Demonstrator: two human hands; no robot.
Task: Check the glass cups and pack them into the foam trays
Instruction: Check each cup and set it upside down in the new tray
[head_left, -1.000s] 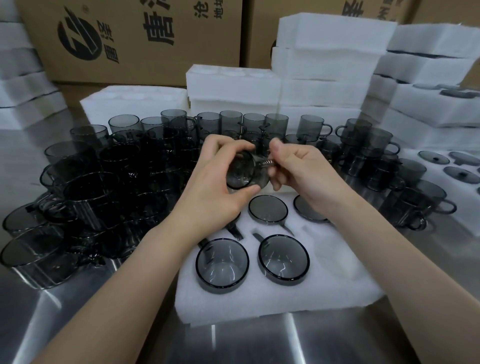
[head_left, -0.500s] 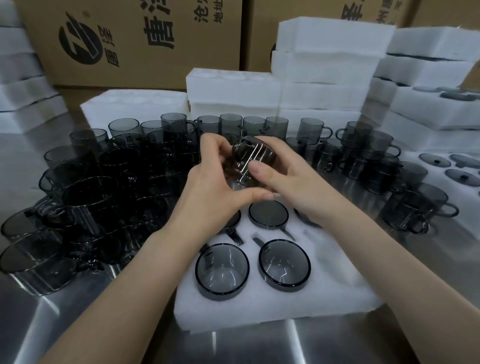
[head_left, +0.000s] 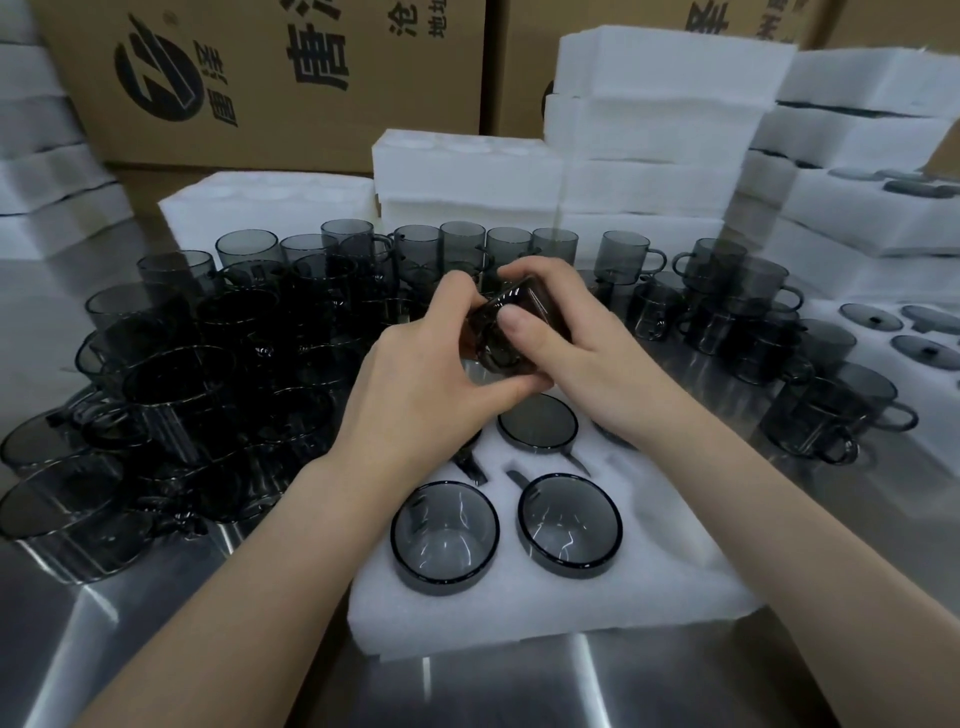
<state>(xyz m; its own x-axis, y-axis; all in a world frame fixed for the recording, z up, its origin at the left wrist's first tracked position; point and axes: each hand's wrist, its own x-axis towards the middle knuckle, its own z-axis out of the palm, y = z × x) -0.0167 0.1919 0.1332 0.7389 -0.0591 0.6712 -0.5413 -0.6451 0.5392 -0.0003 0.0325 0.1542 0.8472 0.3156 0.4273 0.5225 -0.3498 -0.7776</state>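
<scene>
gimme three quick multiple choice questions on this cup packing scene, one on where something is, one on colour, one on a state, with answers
1. Where do the loose cups stand?
A. on the steel table, around the foam tray
B. in a plastic crate
C. on the floor

2. What colour is the cups' glass?
A. green
B. smoky grey
C. clear blue

3. The cup being checked is
A. seated in a tray pocket
B. lying on the table
C. gripped by both hands

Answers:
1 A, they crowd the steel beside the tray.
2 B, every cup is dark grey.
3 C, the left hand and right hand hold it above the tray.
</scene>
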